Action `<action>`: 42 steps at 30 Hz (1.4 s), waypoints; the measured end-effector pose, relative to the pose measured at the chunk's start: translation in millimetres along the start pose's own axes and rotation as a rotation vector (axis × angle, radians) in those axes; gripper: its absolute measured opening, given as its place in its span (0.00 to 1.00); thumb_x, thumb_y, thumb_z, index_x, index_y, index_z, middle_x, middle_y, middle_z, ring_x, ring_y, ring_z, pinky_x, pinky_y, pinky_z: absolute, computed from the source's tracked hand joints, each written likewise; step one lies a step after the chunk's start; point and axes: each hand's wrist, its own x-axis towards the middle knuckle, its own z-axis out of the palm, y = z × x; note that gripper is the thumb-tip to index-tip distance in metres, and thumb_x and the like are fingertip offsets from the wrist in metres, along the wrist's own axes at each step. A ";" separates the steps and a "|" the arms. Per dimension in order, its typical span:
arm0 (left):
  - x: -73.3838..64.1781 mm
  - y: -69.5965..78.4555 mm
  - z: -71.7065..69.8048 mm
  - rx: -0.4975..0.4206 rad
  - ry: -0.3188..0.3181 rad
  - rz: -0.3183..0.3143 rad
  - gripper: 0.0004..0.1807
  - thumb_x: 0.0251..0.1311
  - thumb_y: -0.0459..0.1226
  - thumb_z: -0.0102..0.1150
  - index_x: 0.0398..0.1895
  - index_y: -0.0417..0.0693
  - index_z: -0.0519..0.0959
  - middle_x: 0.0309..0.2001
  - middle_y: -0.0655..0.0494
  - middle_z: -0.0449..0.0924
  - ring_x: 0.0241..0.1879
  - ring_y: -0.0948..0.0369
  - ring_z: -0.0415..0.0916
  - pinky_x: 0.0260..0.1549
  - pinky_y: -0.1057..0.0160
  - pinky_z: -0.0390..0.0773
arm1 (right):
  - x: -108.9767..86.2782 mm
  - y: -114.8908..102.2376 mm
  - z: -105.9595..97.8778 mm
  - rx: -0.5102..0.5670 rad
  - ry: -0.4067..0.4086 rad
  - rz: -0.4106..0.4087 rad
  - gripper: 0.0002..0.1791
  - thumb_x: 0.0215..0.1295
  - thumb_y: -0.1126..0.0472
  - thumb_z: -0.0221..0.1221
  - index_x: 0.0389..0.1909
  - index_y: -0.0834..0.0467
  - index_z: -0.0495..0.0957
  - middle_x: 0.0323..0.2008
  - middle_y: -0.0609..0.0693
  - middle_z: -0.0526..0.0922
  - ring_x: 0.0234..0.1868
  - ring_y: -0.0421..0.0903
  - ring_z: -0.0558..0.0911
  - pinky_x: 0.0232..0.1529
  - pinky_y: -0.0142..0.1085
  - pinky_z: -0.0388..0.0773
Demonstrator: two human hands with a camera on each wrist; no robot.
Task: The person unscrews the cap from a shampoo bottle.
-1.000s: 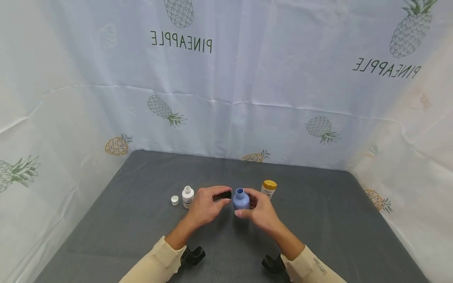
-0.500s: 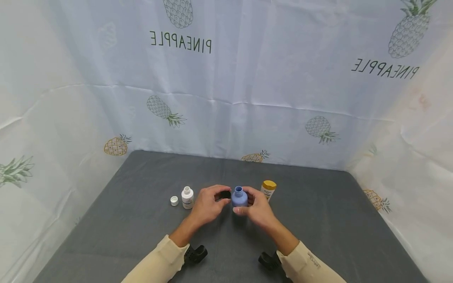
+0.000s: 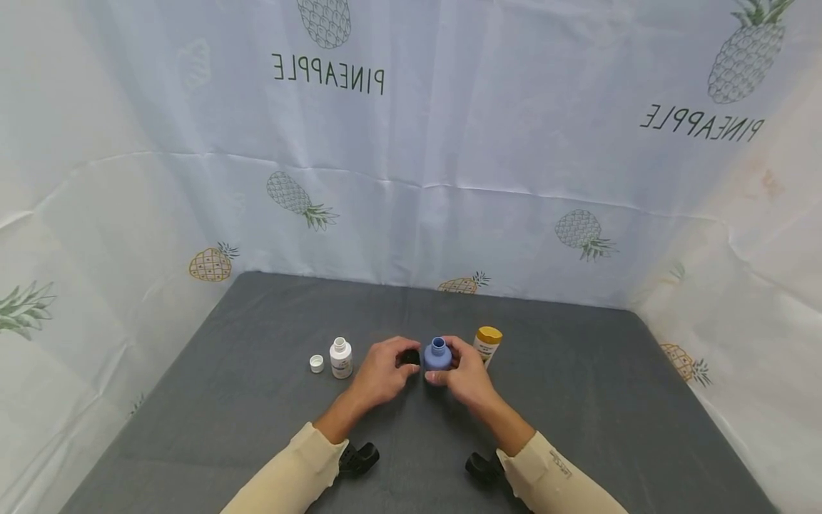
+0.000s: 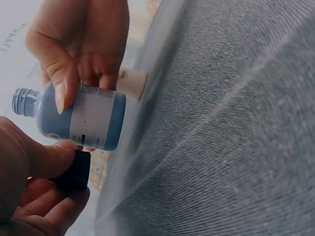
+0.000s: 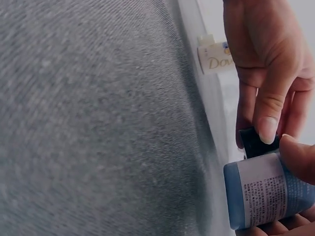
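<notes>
A blue bottle [image 3: 438,359] with an uncovered threaded neck stands upright in my right hand [image 3: 472,377], thumb on its near side and fingers behind it. Its printed white label [image 5: 263,189] faces the right wrist camera. Just left of the bottle, my left hand [image 3: 380,373] pinches a black cap [image 4: 76,172] between thumb and fingers. The cap is held beside the bottle's body, below the level of the neck [image 4: 25,102]. Both hands are close together over the middle of the grey table.
A white bottle [image 3: 341,359] without a lid stands left of my left hand, with a small white cap [image 3: 317,364] beside it. Behind my right hand is a white bottle with a yellow cap [image 3: 489,335]. A pineapple-print curtain [image 3: 411,143] encloses the table [image 3: 578,400].
Both forearms have drawn slightly inward. The black cap has turned a little in my left hand, while the blue bottle shifted slightly left, then back right.
</notes>
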 end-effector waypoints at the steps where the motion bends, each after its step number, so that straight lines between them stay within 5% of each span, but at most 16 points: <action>1: -0.1 -0.7 0.4 0.006 -0.008 0.000 0.18 0.58 0.28 0.72 0.53 0.39 0.86 0.47 0.49 0.88 0.38 0.59 0.79 0.40 0.62 0.81 | 0.6 0.7 0.7 -0.007 0.002 0.000 0.30 0.56 0.75 0.72 0.61 0.61 0.77 0.58 0.60 0.85 0.57 0.54 0.84 0.66 0.56 0.80; 11: -0.7 -7.1 5.1 0.014 -0.078 -0.022 0.17 0.61 0.29 0.70 0.54 0.39 0.85 0.51 0.46 0.88 0.50 0.52 0.85 0.52 0.48 0.85 | 5.6 5.2 4.9 -0.030 0.015 -0.002 0.31 0.55 0.75 0.72 0.61 0.63 0.77 0.59 0.61 0.85 0.58 0.54 0.84 0.65 0.56 0.79; 32: -3.0 -13.6 5.9 0.063 -0.107 0.027 0.18 0.59 0.28 0.70 0.54 0.36 0.84 0.51 0.44 0.87 0.55 0.48 0.84 0.59 0.46 0.81 | 16.4 6.6 11.7 -0.037 -0.001 0.022 0.29 0.55 0.76 0.71 0.59 0.61 0.77 0.58 0.59 0.85 0.57 0.53 0.84 0.66 0.56 0.78; 42: -3.5 -12.3 6.7 0.063 -0.134 0.005 0.21 0.61 0.27 0.69 0.58 0.37 0.81 0.55 0.43 0.85 0.58 0.47 0.83 0.63 0.45 0.79 | 13.2 8.2 10.4 0.001 -0.016 -0.029 0.29 0.53 0.78 0.71 0.57 0.62 0.78 0.56 0.60 0.86 0.57 0.54 0.84 0.65 0.55 0.79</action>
